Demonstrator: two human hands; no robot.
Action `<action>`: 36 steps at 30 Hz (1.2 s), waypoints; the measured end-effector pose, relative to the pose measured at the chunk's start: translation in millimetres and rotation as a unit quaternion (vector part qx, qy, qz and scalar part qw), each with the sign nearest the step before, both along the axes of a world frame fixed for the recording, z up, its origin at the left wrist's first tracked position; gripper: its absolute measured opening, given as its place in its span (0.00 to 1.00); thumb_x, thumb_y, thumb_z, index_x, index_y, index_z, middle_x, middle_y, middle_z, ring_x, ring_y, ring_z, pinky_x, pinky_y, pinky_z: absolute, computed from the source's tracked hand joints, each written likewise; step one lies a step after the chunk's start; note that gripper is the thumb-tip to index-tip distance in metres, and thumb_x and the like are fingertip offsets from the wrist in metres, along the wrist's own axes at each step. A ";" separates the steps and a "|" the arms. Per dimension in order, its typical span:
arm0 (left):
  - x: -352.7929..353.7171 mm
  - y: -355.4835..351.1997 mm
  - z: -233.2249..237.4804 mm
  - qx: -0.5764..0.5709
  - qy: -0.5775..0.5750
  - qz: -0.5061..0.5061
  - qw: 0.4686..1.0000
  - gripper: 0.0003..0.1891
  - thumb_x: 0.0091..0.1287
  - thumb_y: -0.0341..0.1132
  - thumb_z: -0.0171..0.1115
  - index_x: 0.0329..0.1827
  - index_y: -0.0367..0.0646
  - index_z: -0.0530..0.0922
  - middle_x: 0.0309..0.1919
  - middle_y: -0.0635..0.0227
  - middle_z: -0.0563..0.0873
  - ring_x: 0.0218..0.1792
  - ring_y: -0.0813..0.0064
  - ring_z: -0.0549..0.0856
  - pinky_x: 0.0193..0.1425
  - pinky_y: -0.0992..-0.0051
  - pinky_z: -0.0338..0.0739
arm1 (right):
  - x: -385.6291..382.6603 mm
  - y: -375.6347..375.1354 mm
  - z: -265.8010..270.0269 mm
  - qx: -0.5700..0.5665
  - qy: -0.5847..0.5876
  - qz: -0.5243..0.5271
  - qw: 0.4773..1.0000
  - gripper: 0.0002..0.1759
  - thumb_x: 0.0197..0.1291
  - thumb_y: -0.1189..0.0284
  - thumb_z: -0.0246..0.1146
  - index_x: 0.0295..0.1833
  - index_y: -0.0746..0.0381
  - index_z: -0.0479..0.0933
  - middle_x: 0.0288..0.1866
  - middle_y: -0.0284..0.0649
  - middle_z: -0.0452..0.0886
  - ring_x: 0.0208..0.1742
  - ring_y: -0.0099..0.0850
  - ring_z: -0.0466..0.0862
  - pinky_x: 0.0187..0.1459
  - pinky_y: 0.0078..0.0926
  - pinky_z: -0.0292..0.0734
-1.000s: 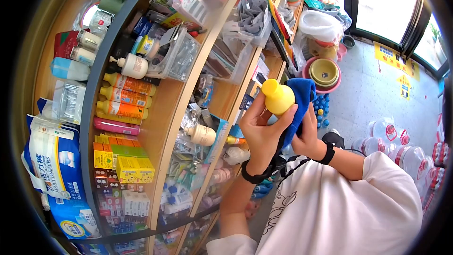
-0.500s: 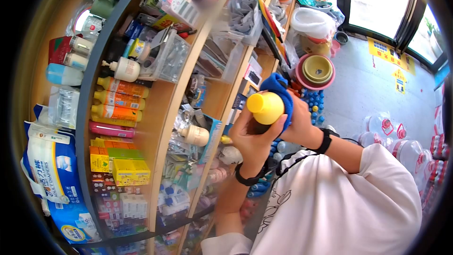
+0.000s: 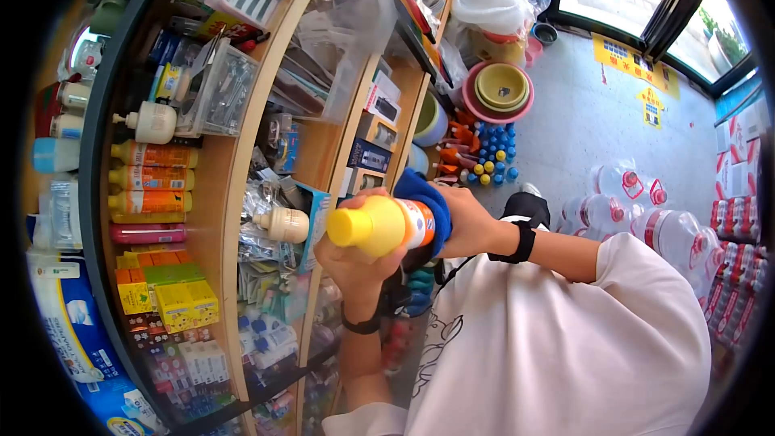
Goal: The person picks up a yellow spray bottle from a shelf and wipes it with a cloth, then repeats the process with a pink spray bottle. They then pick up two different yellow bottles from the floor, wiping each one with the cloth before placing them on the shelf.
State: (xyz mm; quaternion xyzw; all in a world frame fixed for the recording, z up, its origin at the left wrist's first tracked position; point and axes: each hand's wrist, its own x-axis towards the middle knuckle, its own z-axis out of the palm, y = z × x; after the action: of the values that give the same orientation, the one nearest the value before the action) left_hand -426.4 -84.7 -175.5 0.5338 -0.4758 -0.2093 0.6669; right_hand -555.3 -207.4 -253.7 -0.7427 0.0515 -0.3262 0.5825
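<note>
Nearest the camera: white shirt (image 3: 565,339), both forearms raised before the chest.

Left hand (image 3: 355,262): grip closed from below round the yellow bottle (image 3: 379,226), apparently to steady it.

Right hand (image 3: 468,222): grip pressing a blue cloth (image 3: 424,202) over the bottle's base end, seemingly for wiping.

Bottle: held in the air between the hands, just beside the shelf (image 3: 234,194). Long axis about level, yellow cap toward the shelf, base toward the right wrist.

Beyond: orange-labelled bottles (image 3: 153,178) lying on the shelf. Farther off: stacked basins (image 3: 500,89) and water jugs (image 3: 646,226) on the floor (image 3: 581,137).
</note>
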 end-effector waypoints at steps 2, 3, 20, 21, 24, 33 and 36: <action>2.6 4.0 -1.4 0.006 0.024 -0.014 1.000 0.39 0.48 0.37 0.82 0.64 0.43 0.72 0.53 0.51 0.82 0.56 0.60 0.82 0.67 0.58 0.72 | 1.8 4.8 9.7 0.001 -0.011 0.010 1.000 0.47 0.37 0.63 0.79 0.65 0.65 0.69 0.50 0.50 0.83 0.50 0.50 0.84 0.51 0.36 0.80; 5.9 6.4 -3.3 0.005 0.027 -0.044 0.999 0.39 0.47 0.37 0.82 0.64 0.43 0.72 0.53 0.51 0.82 0.56 0.60 0.82 0.66 0.59 0.72 | 2.6 7.3 15.9 0.035 -0.023 0.051 0.998 0.47 0.38 0.62 0.80 0.65 0.64 0.69 0.50 0.50 0.83 0.50 0.49 0.84 0.51 0.35 0.81; 9.0 2.8 2.0 0.006 0.065 0.050 0.997 0.44 0.53 0.45 0.78 0.69 0.38 0.63 0.56 0.47 0.79 0.57 0.59 0.81 0.66 0.61 0.73 | 4.9 17.8 -5.0 0.173 0.091 0.161 0.967 0.45 0.40 0.70 0.74 0.69 0.65 0.69 0.46 0.43 0.84 0.39 0.33 0.85 0.49 0.29 0.80; 3.4 -3.8 -1.8 -0.018 0.048 0.063 0.997 0.43 0.55 0.40 0.77 0.70 0.39 0.62 0.56 0.47 0.79 0.58 0.59 0.80 0.67 0.61 0.72 | 2.8 20.7 7.2 0.155 0.093 0.105 0.978 0.41 0.42 0.69 0.73 0.66 0.65 0.71 0.44 0.48 0.85 0.39 0.39 0.86 0.47 0.31 0.81; -5.9 3.5 -18.6 -0.020 0.057 0.088 0.994 0.43 0.61 0.38 0.73 0.73 0.38 0.56 0.55 0.47 0.79 0.59 0.61 0.79 0.70 0.62 0.69 | 6.8 30.6 10.8 0.040 0.084 -0.028 0.995 0.38 0.43 0.68 0.73 0.64 0.66 0.72 0.40 0.51 0.85 0.40 0.43 0.87 0.45 0.32 0.81; -17.3 9.7 -35.2 -0.080 0.077 0.210 0.971 0.39 0.68 0.58 0.62 0.70 0.40 0.58 0.47 0.57 0.77 0.46 0.65 0.78 0.57 0.62 0.75 | 26.2 47.5 1.5 0.505 0.084 0.041 0.858 0.23 0.68 0.56 0.61 0.57 0.63 0.77 0.43 0.41 0.86 0.40 0.29 0.87 0.39 0.26 0.82; -17.4 6.4 -42.4 -0.103 0.002 0.219 0.970 0.44 0.64 0.60 0.65 0.70 0.38 0.57 0.49 0.54 0.78 0.45 0.64 0.80 0.54 0.62 0.77 | 28.3 37.5 14.0 0.688 0.158 0.117 0.698 0.23 0.70 0.50 0.58 0.55 0.57 0.78 0.41 0.38 0.87 0.39 0.25 0.87 0.33 0.21 0.84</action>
State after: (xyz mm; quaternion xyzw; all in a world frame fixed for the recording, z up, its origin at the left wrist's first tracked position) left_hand -443.8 -78.3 -217.8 0.5533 -0.3644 -0.0090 0.7489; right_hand -527.0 -170.0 -239.7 -0.1757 0.2655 -0.0064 0.9479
